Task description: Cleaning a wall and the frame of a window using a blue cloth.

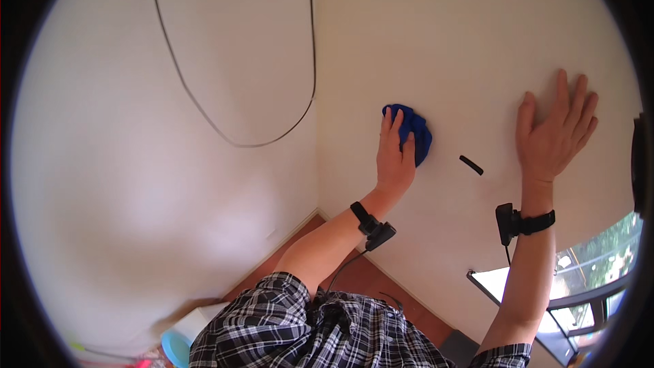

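My left hand [397,151] presses a crumpled blue cloth [420,133] against the pale wall [409,51], a little right of the room's corner. The thumb and fingers lie over the cloth's left side. Farther right, my right hand [552,133] rests flat on the same wall with its fingers spread and nothing in it. Between the two hands, a short black strip [471,165] sits on the wall. Each wrist wears a black strap with a small device and a cable.
A dark cable [240,145] hangs in a loop near the corner. Reddish-brown floor [409,312] shows below. A window [587,276] stands at lower right. At lower left are a light blue round object [177,348] and a white object [196,319] beside the wall.
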The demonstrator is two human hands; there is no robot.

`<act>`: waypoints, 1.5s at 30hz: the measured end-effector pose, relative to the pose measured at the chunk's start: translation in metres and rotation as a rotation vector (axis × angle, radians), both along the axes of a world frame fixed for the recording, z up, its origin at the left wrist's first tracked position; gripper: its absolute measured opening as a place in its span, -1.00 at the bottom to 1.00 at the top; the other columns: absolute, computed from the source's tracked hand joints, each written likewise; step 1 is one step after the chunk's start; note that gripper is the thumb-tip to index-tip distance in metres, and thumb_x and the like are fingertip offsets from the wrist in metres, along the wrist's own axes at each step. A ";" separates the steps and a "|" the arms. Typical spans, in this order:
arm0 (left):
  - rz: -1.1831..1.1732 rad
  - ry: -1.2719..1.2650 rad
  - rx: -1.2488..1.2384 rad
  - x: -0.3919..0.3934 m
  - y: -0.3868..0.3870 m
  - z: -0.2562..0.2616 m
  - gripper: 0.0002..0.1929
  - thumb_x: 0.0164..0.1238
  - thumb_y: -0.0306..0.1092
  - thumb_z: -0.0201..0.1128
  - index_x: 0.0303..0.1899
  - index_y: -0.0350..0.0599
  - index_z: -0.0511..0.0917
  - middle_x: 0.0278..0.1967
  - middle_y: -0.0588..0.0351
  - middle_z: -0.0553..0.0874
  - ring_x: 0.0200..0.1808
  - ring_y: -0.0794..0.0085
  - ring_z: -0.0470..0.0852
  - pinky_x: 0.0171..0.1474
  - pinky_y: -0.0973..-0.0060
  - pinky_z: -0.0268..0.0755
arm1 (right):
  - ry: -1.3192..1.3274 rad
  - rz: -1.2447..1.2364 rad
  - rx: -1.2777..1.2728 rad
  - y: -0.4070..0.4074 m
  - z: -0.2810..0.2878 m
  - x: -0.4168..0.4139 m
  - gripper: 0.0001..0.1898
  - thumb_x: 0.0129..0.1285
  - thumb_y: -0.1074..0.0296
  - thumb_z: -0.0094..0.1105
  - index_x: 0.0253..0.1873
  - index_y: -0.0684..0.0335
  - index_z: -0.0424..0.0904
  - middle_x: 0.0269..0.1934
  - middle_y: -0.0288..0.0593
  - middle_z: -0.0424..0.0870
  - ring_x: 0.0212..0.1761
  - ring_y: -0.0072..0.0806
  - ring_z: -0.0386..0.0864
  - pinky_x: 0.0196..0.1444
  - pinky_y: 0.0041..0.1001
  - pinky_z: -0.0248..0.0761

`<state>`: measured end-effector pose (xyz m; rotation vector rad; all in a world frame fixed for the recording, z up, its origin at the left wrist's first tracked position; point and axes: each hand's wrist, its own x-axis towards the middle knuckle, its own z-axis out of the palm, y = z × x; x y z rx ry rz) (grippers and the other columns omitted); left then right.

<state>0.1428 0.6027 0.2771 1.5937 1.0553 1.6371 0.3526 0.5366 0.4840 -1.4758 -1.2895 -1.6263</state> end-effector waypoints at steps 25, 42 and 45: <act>-0.459 -0.091 0.802 -0.015 -0.001 0.071 -0.28 0.53 -0.23 0.38 0.61 -0.39 0.46 0.64 -0.40 0.47 0.71 -0.44 0.33 0.72 -0.17 0.17 | 1.838 1.519 -0.205 -0.048 -0.054 -0.093 -0.47 0.77 -0.05 0.12 0.48 0.31 0.56 0.19 -0.20 0.79 0.03 -0.40 0.77 0.16 -0.33 0.67; 0.414 0.315 1.006 -0.016 0.110 0.201 -0.33 0.64 -0.05 0.27 0.67 -0.06 0.49 0.73 -0.21 0.37 0.77 -0.27 0.22 0.73 -0.31 0.01 | -0.174 0.330 -0.105 0.060 0.105 -0.072 -0.42 0.34 0.09 0.50 0.43 0.01 0.67 0.61 0.02 0.54 0.70 0.22 0.37 0.75 0.24 0.14; 0.407 0.354 0.988 -0.013 0.108 0.203 -0.33 0.65 -0.02 0.27 0.67 -0.03 0.49 0.73 -0.18 0.39 0.76 -0.25 0.25 0.72 -0.26 0.06 | -0.175 0.176 0.047 0.058 0.138 -0.055 -0.47 0.41 0.08 0.46 0.43 0.02 0.69 0.53 -0.09 0.65 0.70 0.10 0.39 0.77 0.19 0.11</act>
